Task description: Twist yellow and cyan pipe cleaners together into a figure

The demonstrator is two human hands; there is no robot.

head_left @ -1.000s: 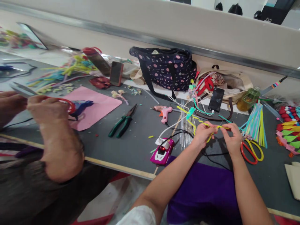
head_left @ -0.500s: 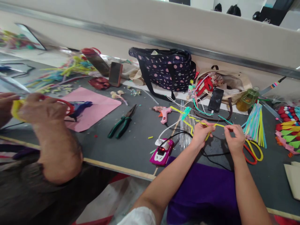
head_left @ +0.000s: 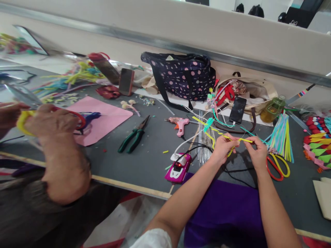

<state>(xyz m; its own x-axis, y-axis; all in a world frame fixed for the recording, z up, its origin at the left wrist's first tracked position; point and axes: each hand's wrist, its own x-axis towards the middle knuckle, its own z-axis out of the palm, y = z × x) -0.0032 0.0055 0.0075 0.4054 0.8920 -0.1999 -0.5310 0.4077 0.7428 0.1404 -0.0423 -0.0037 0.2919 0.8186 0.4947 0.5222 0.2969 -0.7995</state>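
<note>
both of the person's hands are busy on one yellow pipe cleaner (head_left: 239, 140), held just above the dark surface (head_left: 152, 155) toward its right half. the left hand (head_left: 224, 148) has its fingers pinched shut around the stem where a loose yellow end hangs down below the fist, and the right hand (head_left: 257, 151) pinches the other stretch of the same stem, the fingertips of the two hands almost touching. from the left hand the yellow stem runs up and back to a teal twist (head_left: 208, 124) bound onto it, so some joining looks already done; the short section between the hands looks like the part being bent or wound, and i judge the piece as partly made, with loose ends left to tuck.

near the right hand lie red and yellow scissors (head_left: 278, 166) and a bundle of pastel pipe cleaners (head_left: 281, 136). a pink glue gun (head_left: 181, 124) and green pliers (head_left: 134, 135) lie toward the middle, a spotted bag (head_left: 181, 77) at the far edge.

at the left edge a co-worker's hand (head_left: 48, 122) grips a yellow and red thing, too blurred to name.
</note>
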